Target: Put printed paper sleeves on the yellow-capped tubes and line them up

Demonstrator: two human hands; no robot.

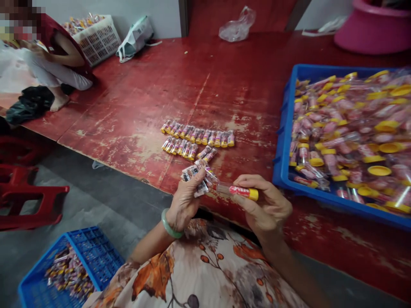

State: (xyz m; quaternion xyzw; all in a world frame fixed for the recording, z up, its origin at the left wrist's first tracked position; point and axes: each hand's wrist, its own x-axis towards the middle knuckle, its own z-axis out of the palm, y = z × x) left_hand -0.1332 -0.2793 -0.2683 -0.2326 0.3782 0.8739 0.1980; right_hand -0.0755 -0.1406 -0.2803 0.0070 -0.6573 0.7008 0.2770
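Note:
My left hand (pixel 188 194), with a pale green bangle at the wrist, is closed on a small stack of printed cards (pixel 194 176) and a crinkled clear wrapper. In my right hand (pixel 265 201), thumb and fingers pinch a small clear tube with a yellow cap (pixel 253 194) and a red-and-white label. The tube's far end points at my left hand; whether it touches the wrapper there I cannot tell. Just beyond, similar yellow-ended tubes (pixel 199 136) lie in two rows on the red table, with a couple more (pixel 207 153) set apart near my left fingers.
A blue crate (pixel 284 128) full of yellow-capped tubes stands at the right. Lower left, a blue basket (pixel 81 256) holds more, near red stools (pixel 32 196). Another person (pixel 61 51) crouches at the far left by a white basket (pixel 99 42). A pink tub (pixel 369 32) stands at back right.

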